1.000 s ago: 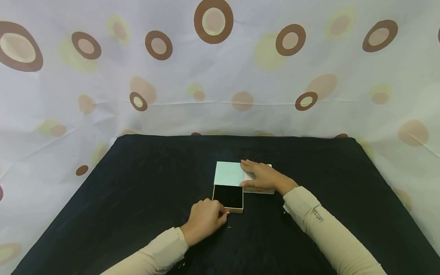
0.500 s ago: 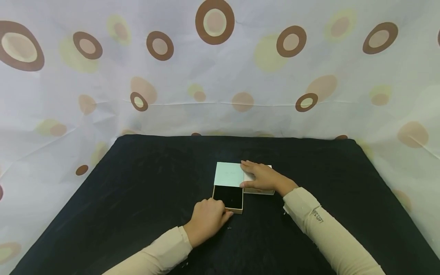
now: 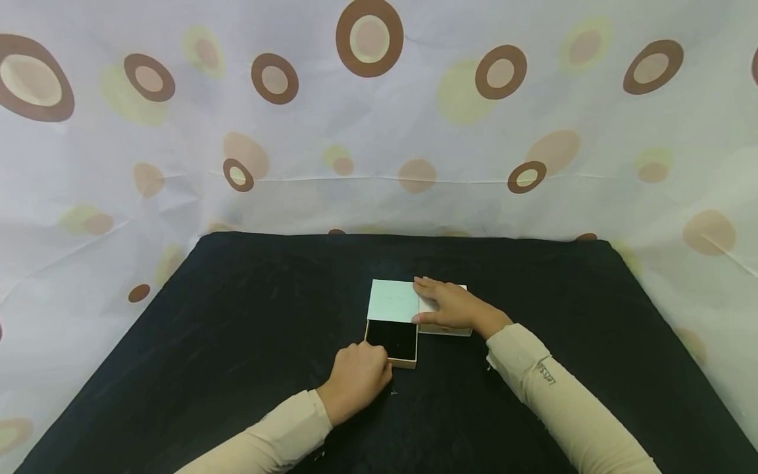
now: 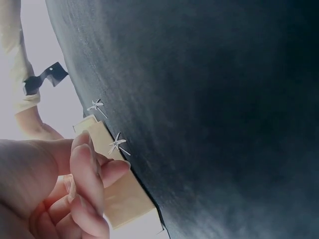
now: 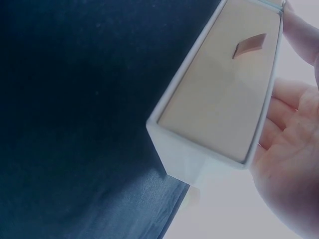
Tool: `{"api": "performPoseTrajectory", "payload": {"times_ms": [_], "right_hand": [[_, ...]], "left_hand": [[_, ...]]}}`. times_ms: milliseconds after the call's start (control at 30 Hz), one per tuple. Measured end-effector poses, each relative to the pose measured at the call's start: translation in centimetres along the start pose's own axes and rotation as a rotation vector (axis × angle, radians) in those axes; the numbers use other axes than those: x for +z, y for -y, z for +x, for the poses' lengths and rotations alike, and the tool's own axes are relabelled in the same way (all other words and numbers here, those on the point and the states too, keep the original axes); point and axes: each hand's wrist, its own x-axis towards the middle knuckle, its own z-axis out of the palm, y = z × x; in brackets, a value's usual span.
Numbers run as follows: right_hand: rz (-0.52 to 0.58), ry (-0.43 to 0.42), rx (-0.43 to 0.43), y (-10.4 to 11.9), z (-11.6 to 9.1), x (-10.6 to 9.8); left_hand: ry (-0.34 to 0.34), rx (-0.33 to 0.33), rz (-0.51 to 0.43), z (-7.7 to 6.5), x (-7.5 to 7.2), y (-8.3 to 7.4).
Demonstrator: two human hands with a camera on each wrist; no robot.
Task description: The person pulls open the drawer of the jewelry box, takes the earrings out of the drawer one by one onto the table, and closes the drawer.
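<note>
My left hand (image 3: 357,378) is at the front left corner of a pulled-out drawer (image 3: 392,340) with black lining. Its fingers curl at the drawer's beige front (image 4: 130,199), hiding the contact. The mint-green sleeve (image 3: 393,301) of this jewelry box lies behind. In the left wrist view, a starfish-shaped stud (image 4: 118,144) shows right by the fingertips, and another starfish stud (image 4: 97,106) lies farther off. My right hand (image 3: 453,304) rests spread over a white box (image 3: 453,330), fingertips and thumb reaching the mint sleeve. A brown pull tab (image 5: 249,46) sticks out of the white box.
Both boxes stand side by side on a table spread with black cloth (image 3: 266,309). A patterned white curtain (image 3: 308,138) hangs behind its far edge. Dark cloth extends around the boxes.
The left hand shifts slightly, its thumb reaching forward and then drawing back in at the drawer front. The boxes, the drawer and the right hand stay where they were.
</note>
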Motion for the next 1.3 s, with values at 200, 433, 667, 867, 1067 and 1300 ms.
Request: {"api": "performPoseTrajectory", "payload": {"times_ms": [200,433,667,867,1067,1300], "right_hand": [[-0.004,0.004,0.004,-0.1,0.0,0.2],[-0.005,0.005,-0.012,-0.2,0.0,0.1],[0.0,0.016,-0.048,-0.1,-0.1,-0.2],[0.002,0.008,-0.052,-0.1,-0.2,-0.3],[0.019,0.009,-0.053,0.0,-0.2,-0.3],[0.011,0.01,-0.049,-0.2,-0.2,-0.3]], "left_hand": [[0.003,0.016,-0.026,-0.1,-0.2,0.0],[-0.006,0.039,-0.031,0.1,-0.3,-0.1],[-0.003,0.058,-0.041,0.2,-0.5,-0.1],[-0.011,0.063,-0.044,0.4,-0.7,-0.1],[-0.004,0.069,-0.053,0.8,-0.7,0.1],[0.025,0.06,-0.064,1.4,-0.6,0.3]]}}
